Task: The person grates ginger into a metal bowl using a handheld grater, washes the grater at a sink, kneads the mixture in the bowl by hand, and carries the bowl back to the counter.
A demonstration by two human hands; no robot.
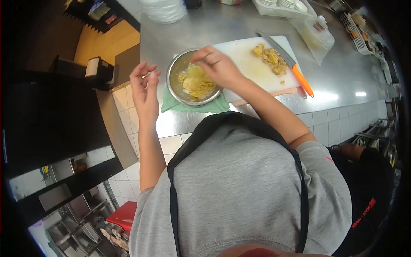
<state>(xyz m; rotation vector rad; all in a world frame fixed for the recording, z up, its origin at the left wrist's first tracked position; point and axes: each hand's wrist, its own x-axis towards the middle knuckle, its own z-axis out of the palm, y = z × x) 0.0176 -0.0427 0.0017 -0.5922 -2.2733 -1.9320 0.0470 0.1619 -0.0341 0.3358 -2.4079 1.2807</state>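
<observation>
A round metal bowl sits on a green cloth and holds yellow and whitish chopped food. Over the bowl's upper right part is my right hand, its fingers bent together and pointing down; whether they hold anything is too small to tell. My left hand is raised left of the bowl, fingers apart and holding nothing. Right of the bowl lies a white cutting board with chopped yellow-brown pieces. An orange-handled knife rests across the board's right side, beside the pieces.
The steel counter carries stacked plastic-wrapped items at the back left, a white basket of small dishes at the back right and a clear plastic bag. Another person in black stands at the right.
</observation>
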